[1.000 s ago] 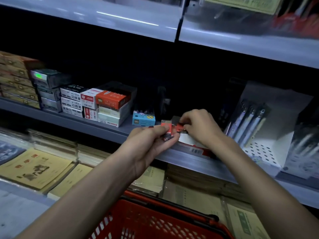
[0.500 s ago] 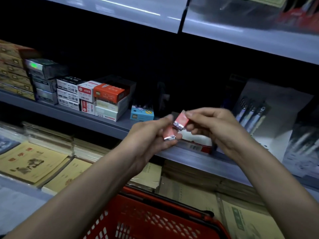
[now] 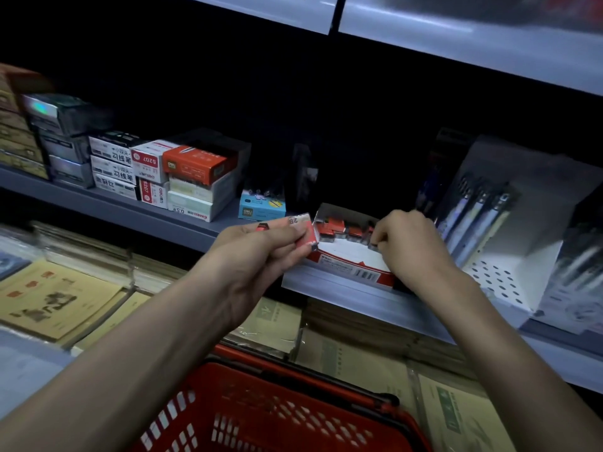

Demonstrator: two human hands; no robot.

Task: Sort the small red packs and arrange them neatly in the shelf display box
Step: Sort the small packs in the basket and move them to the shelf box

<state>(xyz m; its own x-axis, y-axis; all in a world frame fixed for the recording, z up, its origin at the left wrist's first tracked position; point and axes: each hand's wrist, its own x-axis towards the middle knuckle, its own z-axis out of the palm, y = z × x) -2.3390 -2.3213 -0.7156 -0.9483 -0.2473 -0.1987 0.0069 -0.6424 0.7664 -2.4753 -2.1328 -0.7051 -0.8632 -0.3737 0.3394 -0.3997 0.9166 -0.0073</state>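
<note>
Presently in hand: the placing step, judged from the right grip being lowered into the shelf display box.
Left grip: pressed together on a few small red packs, thumb on top and fingers beneath. They are held just outside the box's left end.
Right grip: fingers are curled down at the box's right end, tips against the row of packs. Whether a pack is pinched or only pushed cannot be told.
Row of packs: stood along the far wall of the box, between the two grips. The nearer floor of the box is left bare.
Progress: judged partly done, since packs are held outside the box.
Next move: a pack is probably to be passed from the left grip to the right and stood against the row. A light pinch is called for, so that neighbours are not tipped.
Around: a blue carton beyond the left grip, stacked cartons farther left, a red basket beneath both forearms, notebooks lower left.
In the way: a pen stand just right of the right grip, by which the approach is crowded. The shelf is dimly lit.
</note>
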